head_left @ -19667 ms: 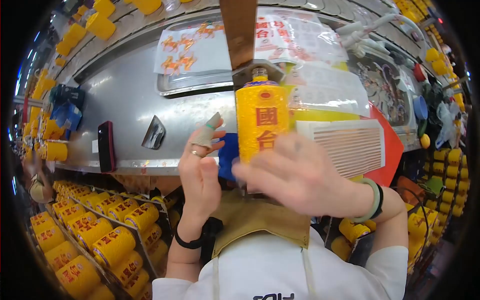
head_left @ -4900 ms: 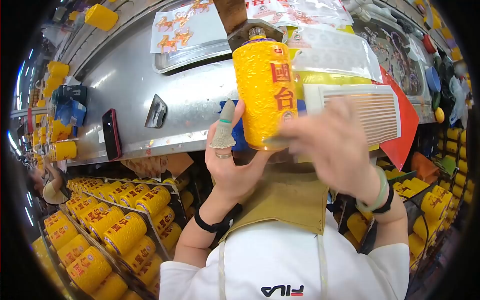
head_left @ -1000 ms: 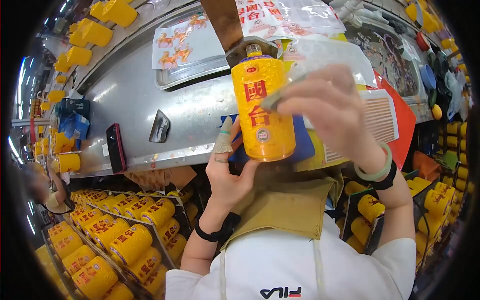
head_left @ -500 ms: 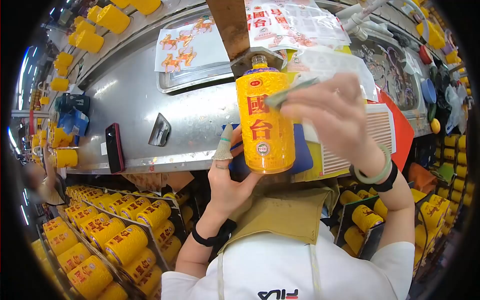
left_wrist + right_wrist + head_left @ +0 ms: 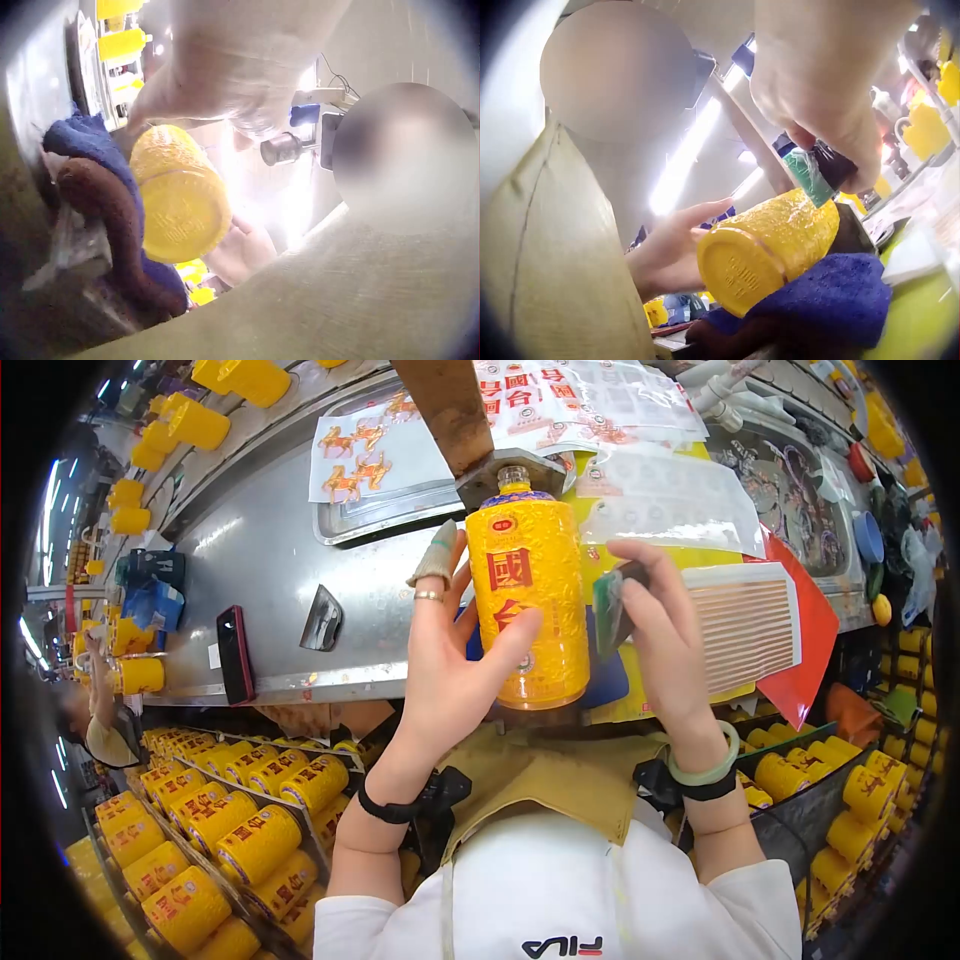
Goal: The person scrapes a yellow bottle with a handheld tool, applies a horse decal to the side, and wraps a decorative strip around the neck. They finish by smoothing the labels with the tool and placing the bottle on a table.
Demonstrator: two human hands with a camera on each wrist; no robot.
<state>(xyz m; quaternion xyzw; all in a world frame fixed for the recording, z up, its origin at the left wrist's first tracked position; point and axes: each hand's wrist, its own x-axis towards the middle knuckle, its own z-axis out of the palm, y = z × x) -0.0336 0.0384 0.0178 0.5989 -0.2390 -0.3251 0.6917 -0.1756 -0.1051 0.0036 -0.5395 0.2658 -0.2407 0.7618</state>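
A yellow bottle [image 5: 530, 580] with red characters lies with its neck at a metal bracket, its base toward the person; a blue cloth [image 5: 832, 292] is under it. The left hand [image 5: 445, 660] is around the bottle's left side, thumb across its front, a knitted cover on one finger. Just right of the bottle, the right hand [image 5: 665, 630] pinches a dark and green flat tool [image 5: 610, 605], apart from the bottle in the head view. In the left wrist view the bottle's base [image 5: 187, 217] faces the camera.
A metal tray [image 5: 390, 520] with horse stickers [image 5: 355, 475] stands behind. On the steel table [image 5: 270, 540] lie a phone [image 5: 234, 655] and a dark piece [image 5: 321, 620]. Sticker sheets [image 5: 670, 500], striped paper [image 5: 750, 625] and a red sheet [image 5: 815, 630] lie right. Racks hold yellow bottles [image 5: 260, 840].
The right hand has drawn back from the bottle's front to its right side, still holding the tool. The left hand has moved up along the bottle, its thumb now over the front.
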